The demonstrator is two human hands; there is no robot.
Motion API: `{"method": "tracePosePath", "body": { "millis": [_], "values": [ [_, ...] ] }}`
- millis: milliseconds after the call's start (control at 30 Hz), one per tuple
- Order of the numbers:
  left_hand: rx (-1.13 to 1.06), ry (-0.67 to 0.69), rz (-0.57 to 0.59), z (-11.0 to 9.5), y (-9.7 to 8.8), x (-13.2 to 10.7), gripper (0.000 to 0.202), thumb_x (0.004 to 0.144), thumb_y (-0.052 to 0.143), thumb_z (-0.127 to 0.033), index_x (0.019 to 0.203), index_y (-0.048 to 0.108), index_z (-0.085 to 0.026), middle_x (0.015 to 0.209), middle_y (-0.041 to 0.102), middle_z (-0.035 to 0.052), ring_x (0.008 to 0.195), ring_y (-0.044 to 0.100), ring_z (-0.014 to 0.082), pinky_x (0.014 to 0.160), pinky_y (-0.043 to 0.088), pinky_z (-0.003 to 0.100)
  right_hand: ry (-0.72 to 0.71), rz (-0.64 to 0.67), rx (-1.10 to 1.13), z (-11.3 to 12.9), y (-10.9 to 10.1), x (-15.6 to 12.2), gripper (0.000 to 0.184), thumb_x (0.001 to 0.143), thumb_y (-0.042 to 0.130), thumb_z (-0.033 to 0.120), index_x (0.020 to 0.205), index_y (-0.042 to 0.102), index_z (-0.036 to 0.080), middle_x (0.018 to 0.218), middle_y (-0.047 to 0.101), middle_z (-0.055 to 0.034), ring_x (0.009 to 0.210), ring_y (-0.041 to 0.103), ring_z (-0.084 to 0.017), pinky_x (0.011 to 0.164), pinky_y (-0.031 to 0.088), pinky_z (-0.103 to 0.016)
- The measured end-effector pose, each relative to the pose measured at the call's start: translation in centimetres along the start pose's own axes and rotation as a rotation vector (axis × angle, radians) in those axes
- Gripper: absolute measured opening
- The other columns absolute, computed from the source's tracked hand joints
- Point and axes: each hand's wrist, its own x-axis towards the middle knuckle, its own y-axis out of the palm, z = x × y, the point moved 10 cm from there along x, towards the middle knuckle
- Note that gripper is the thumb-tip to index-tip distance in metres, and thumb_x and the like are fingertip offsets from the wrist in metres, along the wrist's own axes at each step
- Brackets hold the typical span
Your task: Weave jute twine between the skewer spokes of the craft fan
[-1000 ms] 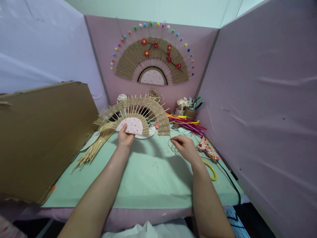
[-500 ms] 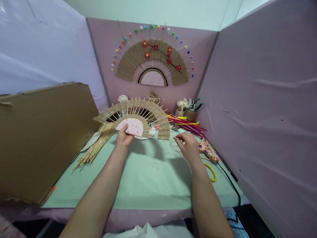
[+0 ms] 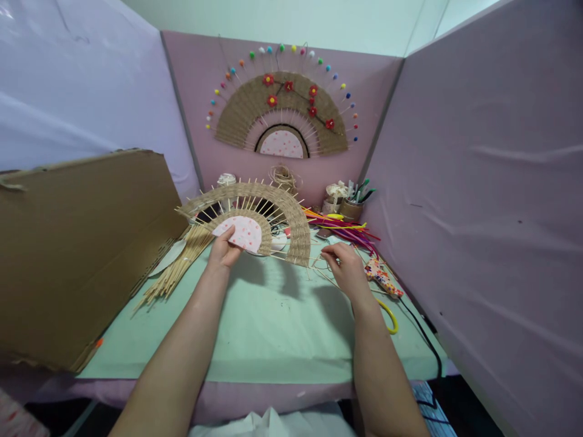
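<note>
My left hand grips a half-round woven fan at its white, pink-spotted centre, thumb on top. Thin sticks fan out from the centre through a woven tan band, and their tips stick out past the outer edge. Off the fan's lower right corner, my right hand is closed in a pinch, apart from the woven band. A thin strand of twine runs from that corner towards these fingertips; its end is hidden by them.
A bundle of thin sticks lies left, beside a cardboard sheet. At right are coloured pipe cleaners, a flower-patterned glue gun and a yellow ring handle. A finished fan hangs on the back panel, above pots and a twine roll.
The fan has tilted, its right end dropping slightly and its left end rising. My right hand stays nearly in place, still pinched.
</note>
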Motion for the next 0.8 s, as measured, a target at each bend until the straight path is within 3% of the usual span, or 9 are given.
{"method": "tracePosePath", "body": {
  "millis": [267, 400, 600, 800],
  "values": [
    [0.023, -0.096, -0.005, 2.3, 0.1, -0.3, 0.040, 0.089, 0.048, -0.007, 0.129, 0.054, -0.009, 0.105, 0.071, 0.0151, 0.100, 0.068, 0.0213, 0.099, 0.047, 0.038, 0.153, 0.048, 0.270, -0.6, 1.2, -0.2, 0.014, 0.084, 0.055, 0.028, 0.075, 0.061, 0.019, 0.076, 0.061, -0.0034, 0.069, 0.052, -0.016, 0.066, 0.040, -0.029],
    [0.019, -0.112, -0.026, 3.1, 0.0, -0.5, 0.041, 0.089, 0.048, -0.007, 0.130, 0.053, -0.011, 0.108, 0.071, 0.0148, 0.098, 0.068, 0.0211, 0.097, 0.049, 0.037, 0.320, 0.074, 0.434, -2.2, 2.3, -0.6, 0.017, 0.079, 0.057, 0.034, 0.073, 0.059, 0.018, 0.067, 0.056, -0.0001, 0.061, 0.047, -0.014, 0.060, 0.037, -0.027],
    [0.043, -0.135, -0.054, 3.9, -0.5, -0.7, 0.041, 0.086, 0.050, -0.005, 0.126, 0.056, -0.013, 0.102, 0.072, 0.0127, 0.085, 0.071, 0.0200, 0.083, 0.057, 0.034, 0.529, 0.071, 0.780, -3.5, 4.4, -1.3, 0.011, 0.067, 0.060, 0.026, 0.075, 0.062, 0.019, 0.071, 0.060, 0.0011, 0.066, 0.051, -0.013, 0.064, 0.040, -0.026],
    [0.098, -0.193, -0.078, 5.3, -0.9, -1.4, 0.034, 0.086, 0.048, -0.005, 0.117, 0.058, -0.012, 0.088, 0.073, 0.0102, 0.071, 0.071, 0.0189, 0.066, 0.059, 0.031, 0.604, -0.025, 1.098, -2.8, 5.3, -1.5, 0.013, 0.062, 0.061, 0.025, 0.075, 0.062, 0.021, 0.085, 0.063, -0.0011, 0.074, 0.057, -0.014, 0.071, 0.048, -0.029]
  ]
}}
